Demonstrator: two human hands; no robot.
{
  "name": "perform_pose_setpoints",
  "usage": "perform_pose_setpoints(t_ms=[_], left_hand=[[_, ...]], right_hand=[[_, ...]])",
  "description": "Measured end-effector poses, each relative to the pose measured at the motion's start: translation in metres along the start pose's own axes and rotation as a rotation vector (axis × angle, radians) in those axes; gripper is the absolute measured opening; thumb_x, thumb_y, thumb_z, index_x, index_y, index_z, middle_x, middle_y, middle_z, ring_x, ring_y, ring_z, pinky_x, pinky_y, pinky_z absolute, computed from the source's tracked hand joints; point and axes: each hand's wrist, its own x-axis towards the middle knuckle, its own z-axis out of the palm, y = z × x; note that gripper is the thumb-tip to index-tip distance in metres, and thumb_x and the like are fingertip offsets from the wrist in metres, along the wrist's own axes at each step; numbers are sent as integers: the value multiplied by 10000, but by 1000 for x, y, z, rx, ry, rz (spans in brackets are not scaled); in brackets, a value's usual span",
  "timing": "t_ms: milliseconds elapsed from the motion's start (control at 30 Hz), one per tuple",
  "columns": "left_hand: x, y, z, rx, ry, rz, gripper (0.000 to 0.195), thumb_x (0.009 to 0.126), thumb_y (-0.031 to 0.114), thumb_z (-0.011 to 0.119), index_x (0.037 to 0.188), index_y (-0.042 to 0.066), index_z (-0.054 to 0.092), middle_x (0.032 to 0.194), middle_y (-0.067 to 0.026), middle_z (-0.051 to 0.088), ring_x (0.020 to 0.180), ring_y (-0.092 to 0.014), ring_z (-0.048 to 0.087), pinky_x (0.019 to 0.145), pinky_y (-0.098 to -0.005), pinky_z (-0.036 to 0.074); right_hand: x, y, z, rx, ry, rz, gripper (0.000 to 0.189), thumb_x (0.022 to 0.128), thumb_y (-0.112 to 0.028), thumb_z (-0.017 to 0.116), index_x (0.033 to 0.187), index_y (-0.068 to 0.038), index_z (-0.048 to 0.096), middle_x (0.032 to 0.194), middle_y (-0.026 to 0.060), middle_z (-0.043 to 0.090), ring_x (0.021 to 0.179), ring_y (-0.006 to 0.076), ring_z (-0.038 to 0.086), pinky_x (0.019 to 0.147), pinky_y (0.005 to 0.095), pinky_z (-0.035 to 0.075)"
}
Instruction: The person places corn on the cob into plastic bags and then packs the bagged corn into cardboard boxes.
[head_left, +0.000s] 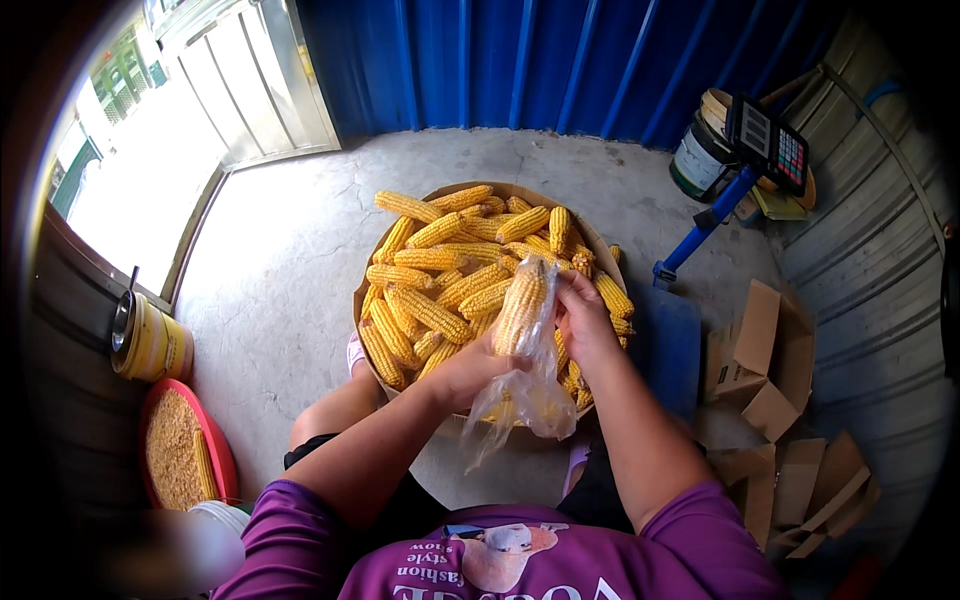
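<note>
An ear of corn (523, 306) is held tilted upward, with a clear plastic bag (544, 397) around it. The bag's loose end hangs crumpled below. My left hand (474, 371) grips the lower end of the ear through the plastic; its fingertips are partly hidden. At the upper right side of the ear, my right hand (586, 319) pinches the plastic with thumb and fingers. Beneath both hands stands a large round cardboard container (609, 259) heaped with yellow corn ears (431, 311), husked and lying in many directions.
To the right are a blue platform scale (667, 345) with its display (769, 142) and open cardboard boxes (757, 367). At left stand a yellow bucket (169, 352) and a red basin (223, 450) of loose kernels. A blue corrugated wall (487, 67) runs behind, beside an open doorway.
</note>
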Motion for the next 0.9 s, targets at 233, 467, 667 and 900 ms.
perform_pose_setpoints(t_ms=[233, 467, 667, 900], left_hand=[[-2, -11, -7, -281, 35, -179, 360, 764, 81, 595, 1103, 27, 485, 915, -76, 569, 796, -180, 569, 713, -348, 487], [-5, 34, -17, -364, 346, -102, 337, 858, 315, 483, 1073, 58, 523, 939, -89, 590, 821, -232, 585, 758, -425, 493], [-8, 35, -30, -425, 390, 39, 338, 899, 367, 436, 1018, 70, 545, 895, -75, 602, 793, -209, 590, 685, -376, 508], [-1, 27, -29, -591, 365, 74, 361, 894, 368, 438, 1016, 44, 540, 883, -120, 600, 773, -241, 604, 684, -411, 521]], right_hand=[[1, 9, 7, -167, 57, 197, 129, 838, -65, 517, 954, -55, 571, 831, 50, 609, 710, 157, 596, 653, 298, 504], [-13, -8, 5, -690, -228, -243, 541, 745, 15, 558, 1255, -75, 401, 1168, 81, 472, 936, 141, 513, 762, 265, 438], [-53, -17, 51, -1069, -566, -716, 538, 706, 4, 649, 1211, -110, 503, 1207, 113, 460, 962, 244, 535, 820, 328, 446], [-32, 18, 14, -597, -493, -2, 142, 844, -74, 559, 965, -14, 601, 874, 21, 618, 803, 111, 566, 736, 235, 444]])
